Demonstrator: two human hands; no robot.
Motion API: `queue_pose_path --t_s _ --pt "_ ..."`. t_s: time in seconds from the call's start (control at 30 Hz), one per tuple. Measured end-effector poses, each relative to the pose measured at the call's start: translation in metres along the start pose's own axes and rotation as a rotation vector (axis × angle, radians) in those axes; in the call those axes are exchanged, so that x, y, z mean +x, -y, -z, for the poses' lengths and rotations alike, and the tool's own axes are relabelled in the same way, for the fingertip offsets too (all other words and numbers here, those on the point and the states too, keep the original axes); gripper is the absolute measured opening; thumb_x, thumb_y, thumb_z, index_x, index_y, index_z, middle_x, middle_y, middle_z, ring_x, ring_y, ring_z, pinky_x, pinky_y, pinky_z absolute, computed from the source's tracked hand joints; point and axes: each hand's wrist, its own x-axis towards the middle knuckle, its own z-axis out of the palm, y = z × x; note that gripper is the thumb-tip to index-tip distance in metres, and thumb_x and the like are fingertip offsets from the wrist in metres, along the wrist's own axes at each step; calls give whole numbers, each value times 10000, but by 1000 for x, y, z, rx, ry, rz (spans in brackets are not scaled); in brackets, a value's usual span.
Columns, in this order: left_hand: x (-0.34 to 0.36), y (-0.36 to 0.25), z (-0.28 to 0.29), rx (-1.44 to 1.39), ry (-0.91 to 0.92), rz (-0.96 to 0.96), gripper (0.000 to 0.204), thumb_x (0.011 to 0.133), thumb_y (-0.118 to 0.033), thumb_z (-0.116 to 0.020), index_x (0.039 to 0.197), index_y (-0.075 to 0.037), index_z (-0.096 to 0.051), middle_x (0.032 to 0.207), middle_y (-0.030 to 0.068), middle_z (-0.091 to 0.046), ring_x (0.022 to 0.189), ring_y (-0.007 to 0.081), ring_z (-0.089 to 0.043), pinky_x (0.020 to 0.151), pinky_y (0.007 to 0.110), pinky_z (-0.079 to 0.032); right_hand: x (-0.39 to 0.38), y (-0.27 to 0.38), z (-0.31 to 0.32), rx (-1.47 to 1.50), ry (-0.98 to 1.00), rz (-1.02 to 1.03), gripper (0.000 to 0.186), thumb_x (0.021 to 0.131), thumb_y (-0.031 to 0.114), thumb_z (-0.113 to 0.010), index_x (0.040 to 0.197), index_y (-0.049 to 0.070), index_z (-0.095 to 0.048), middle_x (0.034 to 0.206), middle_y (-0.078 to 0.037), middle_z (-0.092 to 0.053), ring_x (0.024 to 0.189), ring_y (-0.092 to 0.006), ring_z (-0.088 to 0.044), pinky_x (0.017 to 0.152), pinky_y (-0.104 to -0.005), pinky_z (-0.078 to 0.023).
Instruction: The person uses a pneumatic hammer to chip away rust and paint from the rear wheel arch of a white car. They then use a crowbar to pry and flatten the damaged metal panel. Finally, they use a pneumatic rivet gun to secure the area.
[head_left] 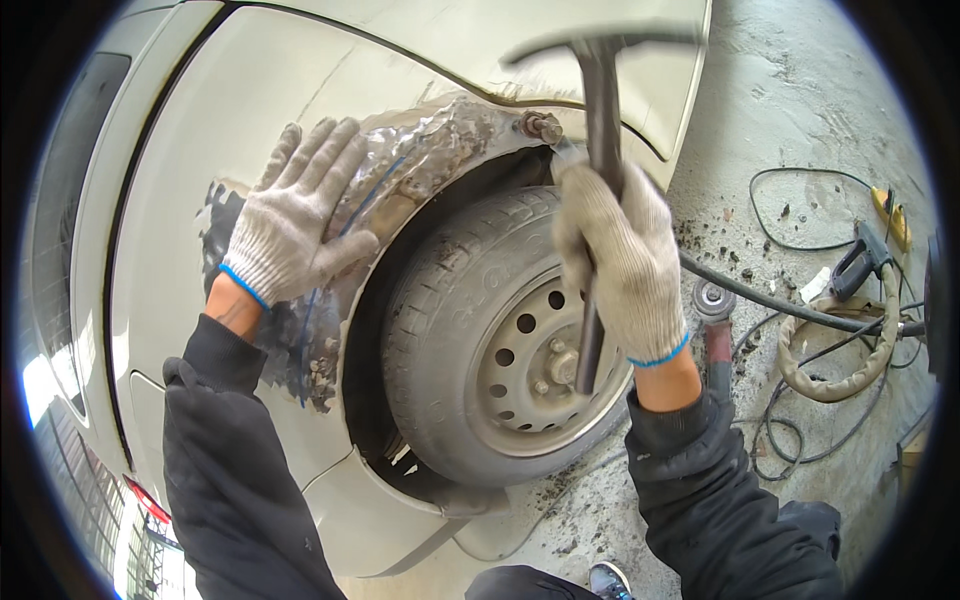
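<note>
A white car's rear fender point(238, 95) has a rough, stripped wheel-arch edge point(430, 140) with a blue line along it. My gloved left hand point(295, 210) lies open on this patch, fingers spread. My gloved right hand point(620, 255) grips a long-headed metal hammer point(601, 100), raised in front of the wheel point(450, 340); the head is slightly blurred. A rusty bolt-like fitting point(540, 128) sits at the top of the arch, left of the hammer's handle.
On the concrete floor point(770, 100) at the right lie an angle grinder point(714, 325), a welding gun point(855, 270) with thick coiled cable, a yellow tool point(890, 215), tangled cords and scattered debris. My shoe point(608, 582) shows at the bottom edge.
</note>
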Motion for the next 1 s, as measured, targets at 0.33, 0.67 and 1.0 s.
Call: queue_pose_path --t_s 0.33,0.67,1.0 --pt "76 -31 -32 31 -115 106 954 916 -667 -539 1577 -21 -301 1635 164 -319 1543 288 -239 1301 422 -121 -66 -26 22 -126 -217 -303 333 1095 350 -467 1037 57 -615 597 67 -403 504 -13 -355 443 -218 -272" --pt "14 -34 2 -45 30 83 984 806 -511 -732 1579 -63 -320 1617 149 -367 1527 291 -295 1294 444 -166 -40 -12 11 -235 58 -307 242 1022 207 -581 1120 -10 -622 684 -61 -594 620 -139 -563 587 -338 -450" --pt "-13 -30 -9 -96 -92 96 983 783 -553 -769 1570 -120 -368 1612 106 -385 1517 265 -313 1296 463 -162 -31 -25 -15 -472 129 -194 258 1047 246 -558 1090 2 -631 669 -4 -532 574 -75 -486 553 -265 -414"
